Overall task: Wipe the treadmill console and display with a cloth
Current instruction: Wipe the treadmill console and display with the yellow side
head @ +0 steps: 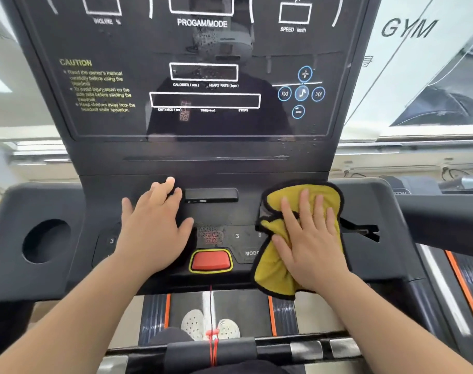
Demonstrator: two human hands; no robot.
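Yellow cloth (273, 268) with a dark edging lies crumpled on the treadmill console (365, 209), just right of the red stop button (211, 261). The right hand (311, 238) is flat on top of it, fingers straight and spread, palm pressing the fabric onto the panel. The cloth covers the keys on that side. Only a "3", part of an "8" and the letters "MODE" show between it and the red button.

On the other side of the red button, the left hand (151, 233) rests open on the console. Its fingers are straight and point up and away, the thumb reaches out toward the button, and it holds nothing.

Just above the button there is a speckled patch on the panel. Higher up sits a small dark bar (211, 195) with ports along its lower edge. Far left of the button, a round cup holder (45, 240) is sunk into the console wing.

High above the button stands the display (203, 125), dark and glossy. It carries white-outlined boxes, the label "PROGAM/MODE", yellow CAUTION text on its left and blue-ringed music keys on its right.

Straight below the button a red cord (211, 306) hangs down, and a pair of white shoes (193, 323) stands on the belt beneath it. Far up and to the right of the button, the word "GYM" (409, 28) shows on a pale pane.
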